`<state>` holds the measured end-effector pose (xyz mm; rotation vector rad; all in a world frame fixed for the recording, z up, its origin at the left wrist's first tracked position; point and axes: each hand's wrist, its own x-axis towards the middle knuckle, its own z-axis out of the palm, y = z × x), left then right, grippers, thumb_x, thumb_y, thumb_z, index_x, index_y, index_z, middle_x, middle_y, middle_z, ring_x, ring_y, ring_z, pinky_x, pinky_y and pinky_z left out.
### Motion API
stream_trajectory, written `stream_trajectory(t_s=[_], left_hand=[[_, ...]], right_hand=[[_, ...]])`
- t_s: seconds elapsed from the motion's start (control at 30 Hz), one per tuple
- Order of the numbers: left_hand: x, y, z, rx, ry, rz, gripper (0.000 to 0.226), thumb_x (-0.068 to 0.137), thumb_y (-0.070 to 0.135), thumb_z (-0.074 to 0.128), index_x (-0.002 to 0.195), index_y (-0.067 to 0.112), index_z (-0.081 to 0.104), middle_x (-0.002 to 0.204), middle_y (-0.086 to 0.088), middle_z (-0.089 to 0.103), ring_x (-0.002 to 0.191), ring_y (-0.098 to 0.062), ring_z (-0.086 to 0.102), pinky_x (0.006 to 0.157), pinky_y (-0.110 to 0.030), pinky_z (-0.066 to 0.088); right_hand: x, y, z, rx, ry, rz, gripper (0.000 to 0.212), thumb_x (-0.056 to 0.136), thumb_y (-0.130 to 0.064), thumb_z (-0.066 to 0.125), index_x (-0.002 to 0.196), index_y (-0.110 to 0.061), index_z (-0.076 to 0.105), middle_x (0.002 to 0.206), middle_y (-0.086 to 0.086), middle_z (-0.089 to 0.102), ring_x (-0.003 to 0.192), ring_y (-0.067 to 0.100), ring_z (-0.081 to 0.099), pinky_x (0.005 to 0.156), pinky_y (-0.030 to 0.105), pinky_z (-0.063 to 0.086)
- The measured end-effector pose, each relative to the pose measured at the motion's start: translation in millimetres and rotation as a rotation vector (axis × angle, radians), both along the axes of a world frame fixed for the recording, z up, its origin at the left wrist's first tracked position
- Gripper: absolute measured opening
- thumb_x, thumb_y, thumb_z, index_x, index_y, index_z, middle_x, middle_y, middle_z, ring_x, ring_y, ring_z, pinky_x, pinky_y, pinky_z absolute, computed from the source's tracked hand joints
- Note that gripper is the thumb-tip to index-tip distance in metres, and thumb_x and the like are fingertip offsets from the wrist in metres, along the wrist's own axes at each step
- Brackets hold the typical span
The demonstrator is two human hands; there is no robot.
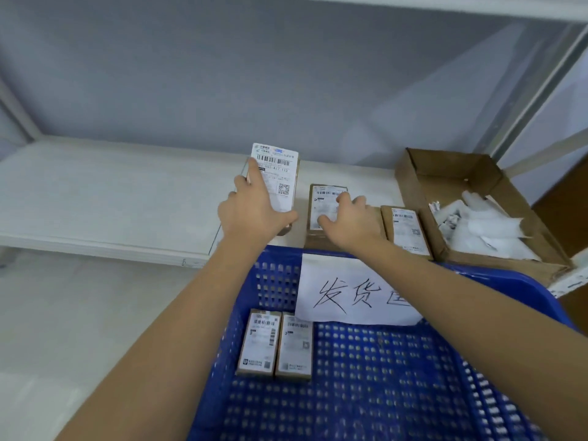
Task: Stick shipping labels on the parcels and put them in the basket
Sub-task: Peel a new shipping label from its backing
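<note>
My left hand (254, 208) grips a labelled parcel (276, 183), fingers curled round its edges, lifted off the white shelf (111, 198). My right hand (350, 221) lies on a second parcel (321, 214) flat on the shelf, fingers spread and bent over its label. A third parcel (407, 230) sits just right. Two labelled parcels (275, 343) lie side by side in the blue basket (397, 377) below.

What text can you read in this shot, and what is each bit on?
"发货区", handwritten, third character partly hidden by the right arm: paper sign on the blue basket.
"...417 112", start unclear: label of the parcel held by the left hand.
Other parcel labels: too small and blurred.
</note>
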<state>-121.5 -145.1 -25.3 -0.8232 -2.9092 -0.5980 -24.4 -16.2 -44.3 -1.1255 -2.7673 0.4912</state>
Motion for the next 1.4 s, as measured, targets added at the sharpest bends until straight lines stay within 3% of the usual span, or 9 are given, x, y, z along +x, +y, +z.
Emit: stream_trajectory(t_s=[0.27, 0.4, 0.6, 0.83, 1.03, 1.4], left_hand=[[-19, 0, -20, 0.034, -0.020, -0.030, 0.111, 0.069, 0.056, 0.071, 0.151, 0.016, 0.007, 0.128, -0.011, 0.047, 0.106, -0.030, 0.056, 0.072, -0.032, 0.037], [-19, 3, -28, 0.020, -0.020, -0.034, 0.110, 0.070, 0.056, 0.072, 0.150, 0.015, 0.008, 0.128, -0.011, 0.047, 0.104, -0.029, 0.057, 0.072, -0.033, 0.039], [-15, 7, -34, -0.015, 0.000, -0.056, 0.107, 0.072, 0.057, 0.071, 0.149, 0.015, 0.010, 0.127, -0.011, 0.046, 0.103, -0.028, 0.057, 0.068, -0.032, 0.037], [-14, 9, -38, -0.019, 0.005, -0.048, 0.107, 0.072, 0.057, 0.071, 0.149, 0.015, 0.010, 0.128, -0.011, 0.045, 0.104, -0.028, 0.057, 0.069, -0.032, 0.037], [-9, 8, -35, 0.033, 0.016, -0.035, 0.106, 0.071, 0.057, 0.070, 0.149, 0.016, 0.010, 0.128, -0.011, 0.046, 0.103, -0.028, 0.057, 0.067, -0.032, 0.038], [42, -3, -25, 0.065, -0.047, -0.030, 0.107, 0.071, 0.062, 0.069, 0.149, 0.016, 0.011, 0.129, -0.013, 0.046, 0.106, -0.030, 0.057, 0.070, -0.035, 0.041]], right_hand=[[-42, 12, 4, 0.175, -0.219, -0.019, 0.061, 0.093, -0.057, 0.038, 0.137, -0.017, 0.034, 0.131, 0.017, 0.038, 0.118, 0.033, 0.042, 0.087, 0.041, 0.043], [-52, 15, -6, 0.139, -0.342, -0.052, 0.073, 0.088, -0.067, 0.035, 0.142, -0.019, 0.026, 0.137, 0.021, 0.033, 0.120, 0.039, 0.044, 0.094, 0.046, 0.046], [-53, 15, -23, 0.096, -0.375, -0.067, 0.080, 0.084, -0.070, 0.043, 0.142, -0.017, 0.025, 0.142, 0.022, 0.029, 0.119, 0.040, 0.047, 0.091, 0.047, 0.050], [-53, 13, -32, 0.052, -0.280, -0.093, 0.077, 0.082, -0.065, 0.053, 0.137, -0.017, 0.028, 0.139, 0.021, 0.029, 0.114, 0.036, 0.050, 0.074, 0.037, 0.047], [-43, 13, -18, 0.024, -0.065, -0.046, 0.077, 0.084, -0.059, 0.055, 0.141, -0.020, 0.021, 0.131, 0.016, 0.034, 0.112, 0.034, 0.047, 0.075, 0.036, 0.040], [30, -14, 22, 0.151, -0.010, 0.064, 0.073, 0.080, -0.059, 0.060, 0.132, -0.017, 0.032, 0.127, 0.014, 0.033, 0.108, 0.033, 0.045, 0.072, 0.033, 0.036]])
